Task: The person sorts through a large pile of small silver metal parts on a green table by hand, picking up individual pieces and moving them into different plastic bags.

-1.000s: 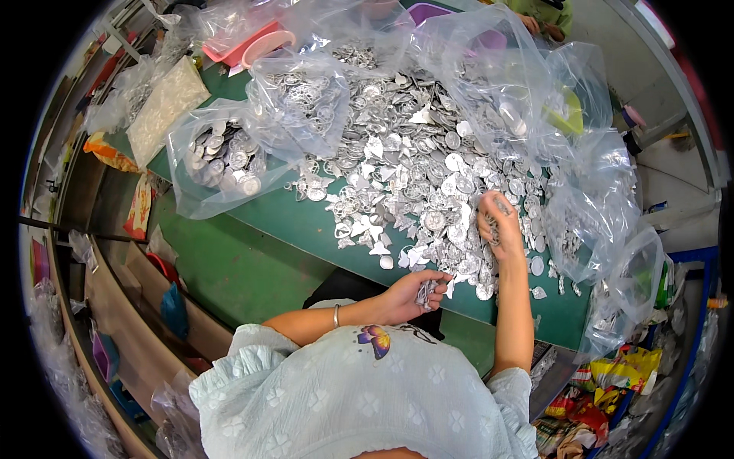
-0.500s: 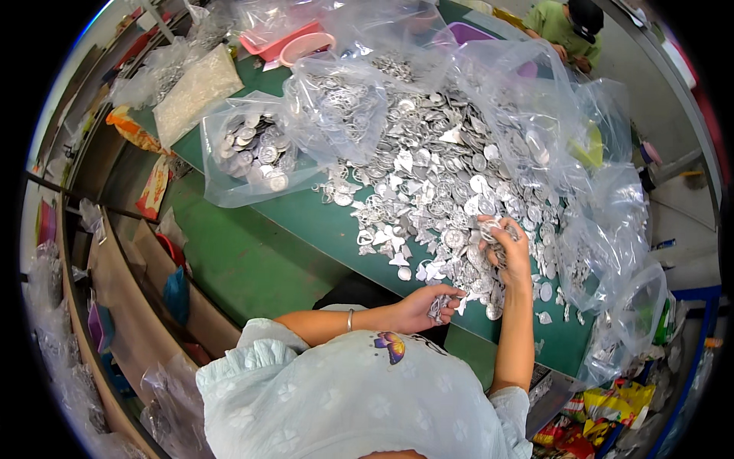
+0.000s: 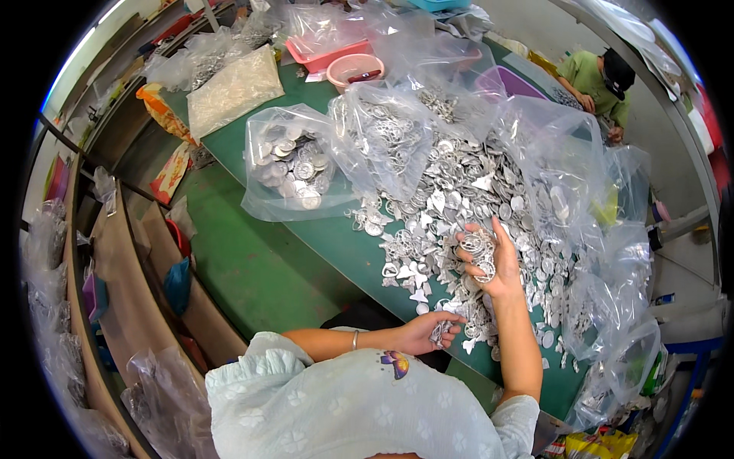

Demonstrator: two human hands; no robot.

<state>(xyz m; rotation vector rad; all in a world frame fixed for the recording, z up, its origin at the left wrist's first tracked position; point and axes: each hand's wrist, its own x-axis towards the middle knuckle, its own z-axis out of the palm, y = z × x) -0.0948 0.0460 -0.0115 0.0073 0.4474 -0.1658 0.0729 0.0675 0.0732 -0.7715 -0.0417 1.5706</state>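
- Far left of both grips: a flat packet in clear plastic with pale contents, lying on the dark green tabletop, well apart from either hand.
- Next along: a clear plastic bag of round silver metal discs, beyond and left of the left grip. Neither hand's on it.
- Then a round pink plastic bowl, way out past both grips, and a clear plastic bag of silver ring-like pieces, up and left of the right grip.
- Left hand: down by the near table edge, fingers curled round a few small silver metal pieces. Can't make out their shapes, too much finger in the way.
- Loose heap of silver metal charms: starts just past the left grip and spreads away beyond the right one. They point every which way, so no single long axis tbh.
- Right hand: out over the heap, so it's the nearer one to the bulk of it. Fingers half-curled, cradling a bunch of round silver metal rings. Left grip sits lower left of it.
- Right of the right grip: crumpled clear plastic sheeting.
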